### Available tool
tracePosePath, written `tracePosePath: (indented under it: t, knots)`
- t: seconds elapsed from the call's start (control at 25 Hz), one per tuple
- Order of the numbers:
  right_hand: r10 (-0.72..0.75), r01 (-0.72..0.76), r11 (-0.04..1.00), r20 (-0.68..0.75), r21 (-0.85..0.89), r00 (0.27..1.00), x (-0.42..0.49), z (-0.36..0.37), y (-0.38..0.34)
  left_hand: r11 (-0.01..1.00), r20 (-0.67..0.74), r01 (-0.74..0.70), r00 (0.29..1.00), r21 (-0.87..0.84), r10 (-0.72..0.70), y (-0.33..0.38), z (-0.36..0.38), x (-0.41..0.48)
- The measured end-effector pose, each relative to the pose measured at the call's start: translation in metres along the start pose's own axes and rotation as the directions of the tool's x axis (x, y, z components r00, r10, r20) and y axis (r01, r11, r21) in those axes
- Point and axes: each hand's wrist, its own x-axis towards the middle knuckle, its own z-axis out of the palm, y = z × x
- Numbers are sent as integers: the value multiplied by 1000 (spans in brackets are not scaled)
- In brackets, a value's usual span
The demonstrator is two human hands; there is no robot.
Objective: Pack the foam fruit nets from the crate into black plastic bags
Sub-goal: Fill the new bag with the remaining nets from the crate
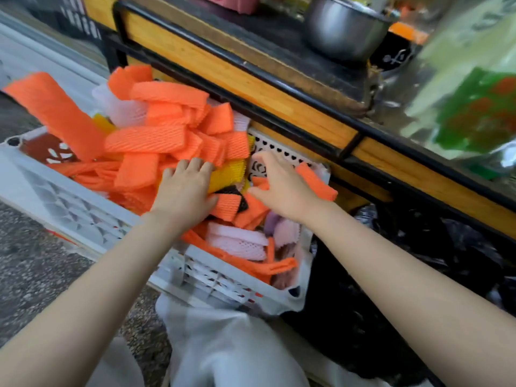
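A white perforated plastic crate (83,216) sits in front of me, heaped with foam fruit nets (145,141), mostly orange, with some pink (237,241), white and yellow (227,174) ones. My left hand (185,188) lies flat on the pile near its middle, fingers spread over orange and yellow nets. My right hand (279,185) hovers over the crate's right part with fingers apart, above orange nets (315,180); it holds nothing that I can see. A black plastic bag (418,261) lies crumpled to the right of the crate, under my right forearm.
A wooden counter with a black metal frame (251,76) runs diagonally behind the crate. On it stand a steel pot (343,29) and a clear bag with green and red print (474,107). Rough pavement (28,261) lies at left. My grey trousers (223,344) are below.
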Motion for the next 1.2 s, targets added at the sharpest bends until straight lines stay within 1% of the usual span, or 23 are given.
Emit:
tracePosePath:
  t: [0.08,0.12,0.16,0.24,0.32,0.4,0.48,0.56,0.6,0.64,0.72,0.8,0.84,0.88,0.96,1.0,1.08,1.12,1.2]
  knots:
    - [57,-62,998,212,14,976,21,32,4,1000,68,-6,998,29,4,-18,8,8]
    - [80,-92,995,278,29,957,29,47,7,999,86,-9,996,48,5,-23,11,11]
    - [90,-112,992,315,51,945,33,59,8,997,91,-13,996,72,6,-26,13,14]
    - [77,-99,994,342,47,937,39,82,10,991,87,-15,996,130,4,-29,17,19]
    - [56,-34,997,331,-71,942,41,97,9,984,70,-10,998,177,-3,-29,21,24]
    - [18,32,984,273,-177,962,39,98,7,984,1,-13,1000,176,13,-27,21,27]
    - [-19,66,979,237,-191,971,35,89,7,997,-98,-4,995,81,12,-25,17,26]
    - [-28,71,984,255,-162,967,28,73,8,994,-177,-17,984,-108,-2,-24,11,21]
    - [-25,67,986,262,-153,965,21,64,9,975,-213,-44,977,-220,-4,-23,8,17]
    - [-21,62,986,251,-155,968,14,55,10,944,-255,-79,967,-320,-5,-23,4,12]
    - [1,34,981,180,-190,984,-1,40,16,867,-330,-121,942,-484,-53,-21,-4,2]
    - [44,-16,972,117,-234,992,-15,29,24,763,-334,-108,931,-638,-148,-19,-12,-11]
    - [66,-34,967,121,-253,990,-20,27,28,705,-325,-97,925,-703,-197,-17,-14,-16]
    - [82,-36,960,154,-279,985,-23,25,33,653,-310,-83,920,-753,-240,-14,-16,-22]
    - [107,-26,955,262,-295,959,-24,26,40,581,-251,-35,921,-813,-297,-12,-17,-29]
    - [106,-34,969,289,-246,951,-21,28,39,562,-216,-5,926,-827,-309,-13,-16,-32]
    - [80,-55,994,275,-98,958,-10,34,33,564,-187,10,938,-826,-291,-15,-13,-39]
    - [73,-60,997,267,-58,961,-4,38,31,577,-195,0,941,-817,-275,-17,-12,-43]
    - [91,-77,995,302,-59,949,6,45,29,617,-201,6,943,-787,-265,-21,-9,-51]
